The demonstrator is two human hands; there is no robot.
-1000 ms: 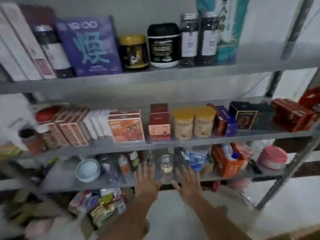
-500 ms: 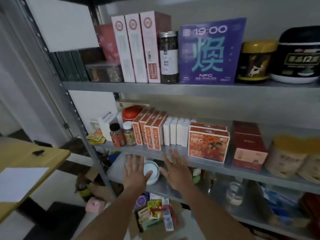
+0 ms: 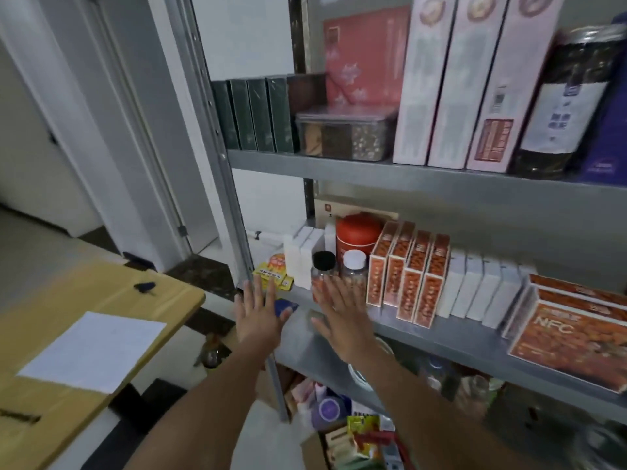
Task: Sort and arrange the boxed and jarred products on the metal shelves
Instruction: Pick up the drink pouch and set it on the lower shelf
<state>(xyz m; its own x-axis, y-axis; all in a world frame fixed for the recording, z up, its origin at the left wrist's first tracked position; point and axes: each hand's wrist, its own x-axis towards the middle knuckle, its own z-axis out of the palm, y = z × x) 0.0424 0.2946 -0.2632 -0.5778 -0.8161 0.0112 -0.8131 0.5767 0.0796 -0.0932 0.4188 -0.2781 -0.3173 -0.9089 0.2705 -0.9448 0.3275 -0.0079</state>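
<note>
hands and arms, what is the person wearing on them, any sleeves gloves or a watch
No gloves on the left hand or right hand. Both forearms are bare down to the frame's edge, no sleeve showing, and neither wrist carries a watch or band.

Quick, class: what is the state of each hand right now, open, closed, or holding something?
Left hand: open, fingers spread, holding nothing.
Right hand: open, fingers spread, holding nothing.
</note>
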